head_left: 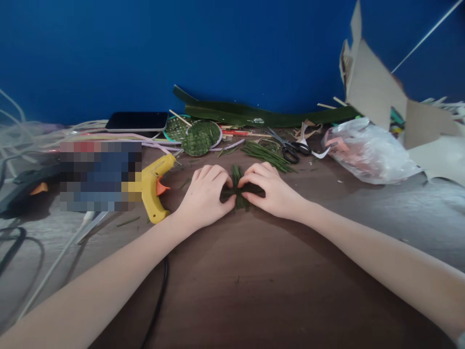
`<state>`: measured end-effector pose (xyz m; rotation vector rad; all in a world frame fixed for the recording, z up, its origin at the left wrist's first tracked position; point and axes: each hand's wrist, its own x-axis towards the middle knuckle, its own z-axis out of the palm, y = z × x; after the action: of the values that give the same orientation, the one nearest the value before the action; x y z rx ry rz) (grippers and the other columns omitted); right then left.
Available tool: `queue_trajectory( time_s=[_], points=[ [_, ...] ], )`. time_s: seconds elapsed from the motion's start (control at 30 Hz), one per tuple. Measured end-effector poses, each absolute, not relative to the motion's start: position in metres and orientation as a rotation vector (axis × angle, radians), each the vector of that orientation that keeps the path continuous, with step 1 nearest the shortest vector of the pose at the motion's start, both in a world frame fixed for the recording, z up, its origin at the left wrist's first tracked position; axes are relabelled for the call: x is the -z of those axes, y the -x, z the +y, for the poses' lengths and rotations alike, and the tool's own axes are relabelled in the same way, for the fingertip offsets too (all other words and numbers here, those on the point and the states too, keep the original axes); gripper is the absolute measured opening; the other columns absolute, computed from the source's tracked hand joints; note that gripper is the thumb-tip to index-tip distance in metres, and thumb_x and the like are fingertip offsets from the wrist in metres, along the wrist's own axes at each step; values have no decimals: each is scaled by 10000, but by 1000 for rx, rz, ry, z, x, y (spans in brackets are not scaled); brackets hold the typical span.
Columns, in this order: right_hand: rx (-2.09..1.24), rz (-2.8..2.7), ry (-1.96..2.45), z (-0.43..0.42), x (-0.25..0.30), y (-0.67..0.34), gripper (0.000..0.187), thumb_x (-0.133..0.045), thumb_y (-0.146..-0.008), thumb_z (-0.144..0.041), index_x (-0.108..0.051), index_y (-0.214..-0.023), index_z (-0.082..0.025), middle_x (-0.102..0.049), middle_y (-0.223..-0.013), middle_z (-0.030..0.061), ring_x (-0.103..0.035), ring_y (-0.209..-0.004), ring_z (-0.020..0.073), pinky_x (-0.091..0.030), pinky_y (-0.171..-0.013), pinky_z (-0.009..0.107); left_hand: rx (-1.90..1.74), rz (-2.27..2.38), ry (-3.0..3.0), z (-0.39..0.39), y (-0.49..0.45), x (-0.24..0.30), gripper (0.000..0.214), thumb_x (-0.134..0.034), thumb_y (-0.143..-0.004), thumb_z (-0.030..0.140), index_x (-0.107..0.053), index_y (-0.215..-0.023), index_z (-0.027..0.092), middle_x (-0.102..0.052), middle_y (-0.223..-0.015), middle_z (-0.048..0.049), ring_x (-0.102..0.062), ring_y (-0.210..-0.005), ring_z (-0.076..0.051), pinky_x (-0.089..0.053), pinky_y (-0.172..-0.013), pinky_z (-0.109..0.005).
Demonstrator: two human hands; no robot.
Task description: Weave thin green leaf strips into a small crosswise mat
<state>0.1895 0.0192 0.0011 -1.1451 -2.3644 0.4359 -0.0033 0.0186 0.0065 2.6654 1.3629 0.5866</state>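
Near the middle of the brown tabletop (232, 271), a small bundle of green leaf strips (237, 173) lies directly between the left hand (205, 196) and the right hand (272, 191). Its long axis runs away from the person, and a crosswise band (250, 189) spans its middle. Each grip is narrow, thumb and fingertips pinched on that band from opposite sides, both hands equally near. A yellow glue gun (154, 186) lies just left of the left hand, with scissors (292, 148) and woven green discs (198, 138) toward the far edge, below a blue wall (218, 48).

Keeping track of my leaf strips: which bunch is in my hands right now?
The short dark bundle, pinched between left hand and right hand; the thin loose strips lie untouched beside the scissors.
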Motion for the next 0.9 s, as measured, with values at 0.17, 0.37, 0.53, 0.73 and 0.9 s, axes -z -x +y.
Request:
queue_trajectory(
  time_s=[0.17,0.37,0.53,0.73,0.9],
  points=[
    [-454,-2369,1149,19,-2,-190,97,-534,-827,-210,-594,-902,-197,-554,-942,66,-433,-942,225,-355,-849,383,-577,1345,-2651,18,3,-8,81,-557,-753,235,-512,-793,181,-584,-899,-45,-495,-921,-221,-375,-824,-369],
    [-463,-2374,1138,20,0,-190,103,-531,-830,-214,-591,-914,-212,-564,-956,66,-440,-961,230,-357,-855,386,-566,1350,-2615,18,1,-10,74,-554,-750,227,-507,-783,181,-584,-894,-46,-494,-922,-223,-375,-828,-378],
    [-468,-2369,1144,20,-1,-190,102,-534,-829,-222,-597,-909,-209,-567,-956,65,-440,-954,227,-356,-861,387,-549,1361,-2592,19,1,-10,67,-551,-760,223,-509,-785,177,-581,-910,-49,-492,-931,-223,-376,-831,-377],
    [-500,-2333,1143,21,-2,-191,118,-522,-826,-196,-593,-919,-202,-584,-961,70,-461,-965,228,-362,-880,388,-516,1356,-2536,20,2,-11,27,-519,-773,174,-499,-791,179,-574,-930,-45,-485,-947,-218,-372,-841,-372],
    [-471,-2339,1150,20,0,-191,132,-536,-809,-196,-589,-929,-209,-584,-962,67,-466,-962,230,-359,-875,393,-520,1352,-2532,21,2,-8,51,-540,-776,188,-493,-794,182,-561,-924,-41,-476,-945,-217,-368,-841,-372]
  ],
)
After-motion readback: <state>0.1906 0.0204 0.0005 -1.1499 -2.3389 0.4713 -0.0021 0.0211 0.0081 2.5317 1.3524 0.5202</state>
